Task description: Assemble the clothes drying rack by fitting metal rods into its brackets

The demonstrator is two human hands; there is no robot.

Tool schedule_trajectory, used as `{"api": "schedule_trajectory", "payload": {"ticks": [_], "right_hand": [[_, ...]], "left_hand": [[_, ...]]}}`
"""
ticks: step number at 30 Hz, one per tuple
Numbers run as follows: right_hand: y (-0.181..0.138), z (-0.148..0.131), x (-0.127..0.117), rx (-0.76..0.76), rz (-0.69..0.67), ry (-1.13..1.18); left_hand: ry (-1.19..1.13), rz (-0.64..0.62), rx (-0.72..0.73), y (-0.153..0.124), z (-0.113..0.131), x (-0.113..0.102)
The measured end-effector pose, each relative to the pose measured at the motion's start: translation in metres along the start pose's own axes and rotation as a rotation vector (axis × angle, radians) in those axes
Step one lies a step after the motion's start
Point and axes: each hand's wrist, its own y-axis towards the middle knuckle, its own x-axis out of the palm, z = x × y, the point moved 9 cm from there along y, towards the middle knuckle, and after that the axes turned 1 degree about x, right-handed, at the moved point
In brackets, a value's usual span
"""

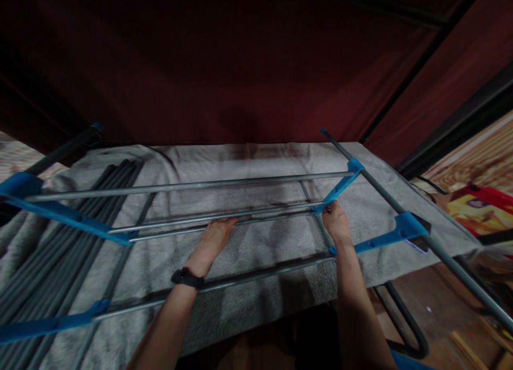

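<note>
A frame of thin grey metal tubes (256,182) and blue plastic brackets lies across a grey blanket in front of me. My left hand (216,239), with a black band on its wrist, is closed over the paired middle tubes (168,221). The fingers of my right hand (335,220) are closed at the lower end of the far right blue bracket (340,186), where those tubes meet it; the fingertips are partly hidden. Under my right forearm runs the near right bracket (372,242), joined to a thicker side pole (382,191). Two more blue brackets (60,215) hold the left side.
A bundle of loose grey tubes (68,252) lies on the blanket (248,159) at left. Dark red fabric (240,71) hangs behind. A red and yellow package (481,210) stands at right, and a bent dark metal tube (409,322) is below the blanket's edge.
</note>
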Motion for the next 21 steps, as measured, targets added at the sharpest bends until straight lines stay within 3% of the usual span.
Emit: {"api": "schedule_trajectory", "payload": {"ticks": [5,21], "right_hand": [[-0.0013,-0.0016,-0.0006,-0.005,-0.002,0.003],[-0.0036,-0.0058,-0.0037,0.003,-0.021,-0.015]], "left_hand": [[-0.029,0.046,0.018,0.0022,-0.0028,0.0008],[-0.151,0.026,0.028,0.0045,-0.0079,0.0001]]}}
